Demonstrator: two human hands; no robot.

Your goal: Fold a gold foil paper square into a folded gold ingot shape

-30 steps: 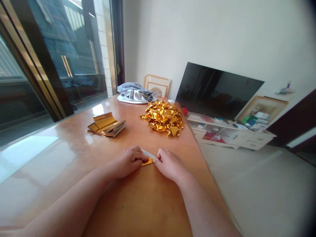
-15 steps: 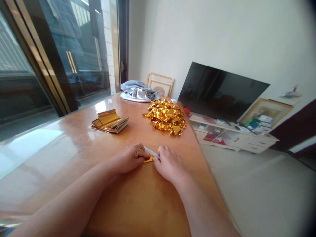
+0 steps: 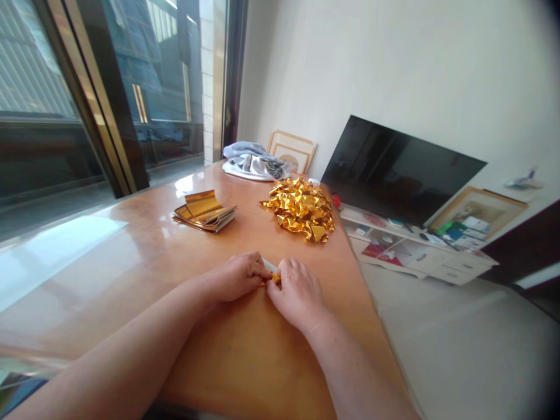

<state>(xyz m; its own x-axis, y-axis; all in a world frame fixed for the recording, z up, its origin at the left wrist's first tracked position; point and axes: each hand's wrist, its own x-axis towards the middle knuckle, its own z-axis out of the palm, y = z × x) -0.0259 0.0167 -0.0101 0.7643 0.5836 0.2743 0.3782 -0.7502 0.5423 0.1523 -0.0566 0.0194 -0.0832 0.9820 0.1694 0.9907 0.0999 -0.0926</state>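
Both hands meet on the wooden table (image 3: 227, 361) around one small sheet of gold foil paper (image 3: 275, 277), whose white-grey back faces up at the far side. My left hand (image 3: 242, 275) is closed, its thumb and fingertips pinching the paper's left part. Fingers of my right hand (image 3: 297, 289) curl over the right part, thumb pressing near the middle. Most of the sheet is hidden under the fingers. Ahead to the left lies a stack of gold foil sheets (image 3: 205, 211), the top one curling up. A heap of folded gold foil pieces (image 3: 304, 210) sits ahead to the right.
A bundle of grey-white cloth (image 3: 254, 162) rests at the table's far end, with framed pictures (image 3: 291, 149) behind it. The table's right edge runs close beside my right forearm. Beyond it stand a white cabinet (image 3: 420, 256) and a television (image 3: 398, 169).
My hands have come closer together, and my right thumb has moved left over the foil paper. Less of its white side shows now. The camera view has shifted slightly.
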